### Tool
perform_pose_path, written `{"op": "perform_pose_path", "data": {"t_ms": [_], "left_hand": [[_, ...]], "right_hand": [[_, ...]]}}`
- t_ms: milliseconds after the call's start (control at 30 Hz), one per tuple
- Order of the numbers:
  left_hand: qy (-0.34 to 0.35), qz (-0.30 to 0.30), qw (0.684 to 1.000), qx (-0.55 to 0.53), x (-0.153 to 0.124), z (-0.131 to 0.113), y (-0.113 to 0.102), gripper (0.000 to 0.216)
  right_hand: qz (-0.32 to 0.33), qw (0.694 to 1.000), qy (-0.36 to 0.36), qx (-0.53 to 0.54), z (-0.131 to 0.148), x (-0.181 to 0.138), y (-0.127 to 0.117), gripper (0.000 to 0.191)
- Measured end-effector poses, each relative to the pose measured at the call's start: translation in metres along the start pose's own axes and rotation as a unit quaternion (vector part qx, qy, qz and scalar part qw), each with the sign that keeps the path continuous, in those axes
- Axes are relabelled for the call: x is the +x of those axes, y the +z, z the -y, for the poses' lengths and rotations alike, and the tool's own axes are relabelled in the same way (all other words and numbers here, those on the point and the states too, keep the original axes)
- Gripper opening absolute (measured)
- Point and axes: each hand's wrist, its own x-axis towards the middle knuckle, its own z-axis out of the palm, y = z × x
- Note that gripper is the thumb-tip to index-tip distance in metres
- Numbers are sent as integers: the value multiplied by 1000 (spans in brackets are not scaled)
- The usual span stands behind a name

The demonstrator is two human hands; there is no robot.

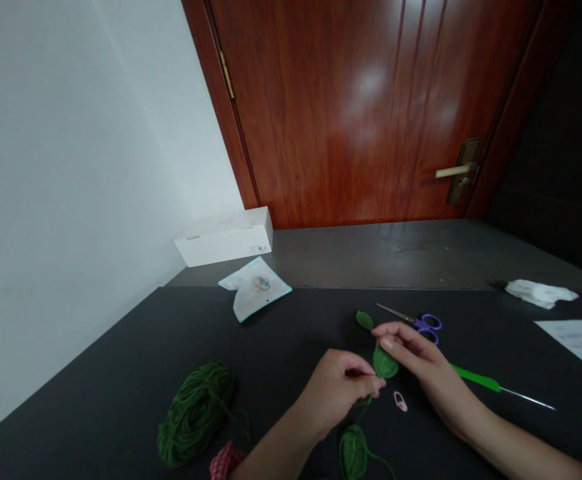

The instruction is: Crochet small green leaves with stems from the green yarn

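Between my hands is a small green crocheted leaf [385,363]. My right hand [413,350] grips its upper edge with thumb and fingers. My left hand [345,387] pinches at its lower edge, where green yarn hangs down; whether it holds the leaf or only the yarn is hard to tell. Another green leaf [365,320] lies just beyond my fingers. Below my hands rests a green piece [354,452] with a yarn tail. A pink stitch marker [400,401] sits beside the held leaf. A green-handled crochet hook [478,379] lies partly behind my right wrist.
A green yarn skein [195,413] lies to the left. Purple-handled scissors [423,323] are beyond my right hand. Farther back are a clear zip pouch [255,287] and a white box [225,239]. On the right are a white packet [541,293] and a printed sheet [581,340].
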Motion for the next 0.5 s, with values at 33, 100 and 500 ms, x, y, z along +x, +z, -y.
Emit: {"op": "perform_pose_path", "data": {"t_ms": [33, 100, 500], "left_hand": [[0, -2, 1000, 0, 0, 0, 0, 15], [-1, -8, 1000, 0, 0, 1, 1, 14], [-10, -36, 998, 56, 14, 14, -15, 16]], "right_hand": [[8, 1000, 0, -2, 1, 0, 0, 21], [27, 1000, 4, -7, 2, 0, 0, 19], [7, 999, -34, -23, -9, 2, -1, 23]]}}
